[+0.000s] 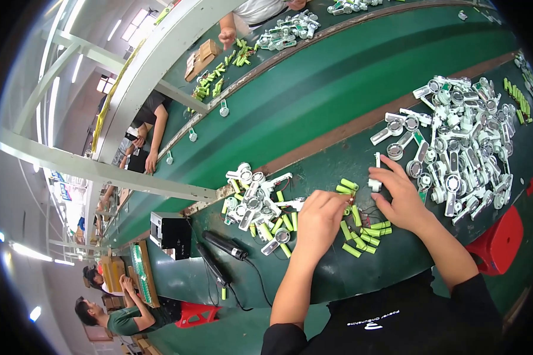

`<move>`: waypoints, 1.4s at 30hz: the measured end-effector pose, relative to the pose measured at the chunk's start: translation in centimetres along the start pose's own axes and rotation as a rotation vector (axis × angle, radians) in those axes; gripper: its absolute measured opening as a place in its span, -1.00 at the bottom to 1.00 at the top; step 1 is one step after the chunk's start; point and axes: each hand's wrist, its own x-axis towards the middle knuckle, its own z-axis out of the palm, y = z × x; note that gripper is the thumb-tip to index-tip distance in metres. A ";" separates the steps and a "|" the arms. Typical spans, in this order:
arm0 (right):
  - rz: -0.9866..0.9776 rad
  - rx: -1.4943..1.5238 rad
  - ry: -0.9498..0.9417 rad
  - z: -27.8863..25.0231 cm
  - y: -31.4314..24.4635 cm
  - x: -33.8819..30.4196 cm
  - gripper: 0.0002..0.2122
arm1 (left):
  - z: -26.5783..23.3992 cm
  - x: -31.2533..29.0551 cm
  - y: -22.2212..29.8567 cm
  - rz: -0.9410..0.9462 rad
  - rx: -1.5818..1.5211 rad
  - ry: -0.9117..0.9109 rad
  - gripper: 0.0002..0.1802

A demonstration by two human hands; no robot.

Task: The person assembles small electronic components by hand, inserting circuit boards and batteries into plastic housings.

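My right hand [399, 198] pinches a small white plastic housing [375, 184] between thumb and fingers, holding it above the green bench. Beside it, my left hand [321, 220] has its fingers pressed together, tips close to thin wires and a green battery cell [356, 215]; what they grip is too small to make out. Several loose green battery cells [370, 232] lie between and below my hands, some with wires. To the left of my left hand is a mixed heap of white housings [251, 201] and green cells. A larger pile of white housings with round ends [456, 142] spreads on the right.
Two black electric screwdrivers [217, 264] with cords lie at left near a black-and-white box [170, 235]. A green conveyor belt [337, 89] runs beyond the bench, bearing a few white parts. Red stools [498, 241] stand by the bench. Other people work across and at far left.
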 end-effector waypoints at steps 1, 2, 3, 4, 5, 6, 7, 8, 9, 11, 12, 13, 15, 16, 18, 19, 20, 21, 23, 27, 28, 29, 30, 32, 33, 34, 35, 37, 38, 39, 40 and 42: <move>0.016 0.049 0.038 0.0 -0.1 0.3 -0.57 | -0.7 0.2 0.1 -0.030 -0.017 0.025 -0.79; 0.000 0.027 0.066 -0.2 -0.3 0.4 -0.58 | -1.5 0.4 0.2 -0.036 -0.037 0.017 -0.79; -0.001 0.030 0.067 -0.6 -0.5 0.5 -0.58 | -1.9 0.6 0.5 -0.036 -0.034 0.017 -0.79; -0.006 0.110 0.055 -0.9 -1.0 0.7 -0.58 | -2.6 0.7 0.8 -0.062 -0.092 0.014 -0.78; -0.011 0.189 0.044 -1.2 -1.4 1.0 -0.58 | -3.1 0.8 1.3 -0.088 -0.151 0.011 -0.78; -0.037 0.303 0.053 -1.2 -2.1 1.3 -0.58 | -3.6 0.8 1.7 -0.097 -0.177 -0.015 -0.78; -0.053 0.376 -0.009 -1.4 -3.3 1.7 -0.59 | -3.8 0.7 1.9 -0.107 -0.208 -0.026 -0.79; -0.067 0.439 -0.066 -1.6 -4.3 2.0 -0.60 | -3.6 0.7 2.1 -0.108 -0.247 -0.039 -0.79; -0.129 0.429 -0.071 -0.8 -4.4 2.0 -0.59 | -3.2 0.5 2.1 -0.102 -0.249 -0.034 -0.80; -0.058 0.429 -0.137 0.8 -3.5 1.5 -0.76 | -2.3 0.5 2.1 -0.061 -0.229 -0.017 -0.81; -0.037 0.431 -0.142 1.4 -2.9 1.0 -0.83 | -2.2 0.4 2.4 -0.076 -0.255 -0.012 -0.83; 0.017 0.471 -0.142 1.3 -3.4 0.8 -0.90 | -2.1 -0.1 2.6 -0.163 -0.322 0.001 -0.83; -0.022 0.479 -0.145 1.5 -2.8 0.6 -0.90 | -1.9 -0.8 2.5 -0.300 -0.427 0.026 -0.86; -0.035 0.460 -0.146 1.2 -2.8 0.7 -0.91 | -2.1 -1.3 2.2 -0.321 -0.438 0.047 -0.87; -0.033 0.454 -0.149 0.7 -2.9 0.5 -0.90 | -2.7 -2.1 1.8 -0.334 -0.448 0.082 -0.87; -0.030 0.454 -0.149 0.7 -2.7 0.5 -0.89 | -2.9 -2.5 1.7 -0.380 -0.506 0.111 -0.88; -0.024 0.438 -0.151 0.6 -2.5 0.4 -0.87 | -3.2 -2.7 1.9 -0.425 -0.563 0.139 -0.88; -0.051 0.403 -0.147 0.7 -2.3 0.2 -0.85 | -3.7 -2.8 2.3 -0.441 -0.596 0.147 -0.86; -0.109 0.346 -0.178 0.6 -2.2 -0.2 -0.78 | -4.8 -3.0 2.5 -0.408 -0.573 0.112 -0.84; -0.234 0.136 0.102 -1.1 -5.5 0.5 -0.51 | -5.5 -2.9 3.4 -0.392 -0.561 0.084 -0.79; -0.231 0.138 0.102 -1.3 -5.7 0.4 -0.51 | -5.1 -2.6 3.9 -0.389 -0.597 0.089 -0.80; -0.224 0.281 0.080 -1.3 -6.2 0.4 -0.54 | -4.6 -2.5 4.4 -0.388 -0.629 0.081 -0.79; -0.217 0.423 0.058 -1.1 -6.7 0.3 -0.58 | -3.8 -2.3 4.8 -0.361 -0.660 0.074 -0.79; -0.073 0.649 0.038 -0.6 -7.4 -0.8 -0.62 | -2.4 -1.9 5.5 -0.314 -0.640 0.082 -0.79; 0.073 0.702 -0.017 -0.9 -7.1 -1.2 -0.65 | -1.8 -1.7 5.6 -0.310 -0.643 0.082 -0.79; 0.216 0.756 -0.076 -0.9 -6.8 -1.4 -0.69 | -1.2 -1.8 5.3 -0.346 -0.626 0.081 -0.80; 0.124 0.704 0.022 -0.5 -6.4 -1.2 -0.79 | -0.5 -1.8 5.1 -0.380 -0.610 0.080 -0.81; 0.156 0.676 -0.022 -1.2 -5.6 -1.4 -0.83 | 1.1 -1.5 4.8 -0.484 -0.720 0.051 -0.84; 0.192 0.646 -0.067 -1.6 -5.1 -1.5 -0.86 | 1.6 -1.3 4.7 -0.520 -0.755 0.030 -0.85; 0.212 0.657 -0.070 -1.7 -4.6 -1.7 -0.87 | 2.4 -1.1 4.2 -0.434 -0.694 0.040 -0.86; 0.294 0.735 -0.088 -1.7 -4.0 -2.0 -0.87 | 2.7 -0.8 4.4 -0.435 -0.691 0.040 -0.86; 0.396 0.812 -0.070 -2.0 -3.1 -2.2 -0.88 | 3.2 0.6 4.8 -0.399 -0.472 0.080 -0.87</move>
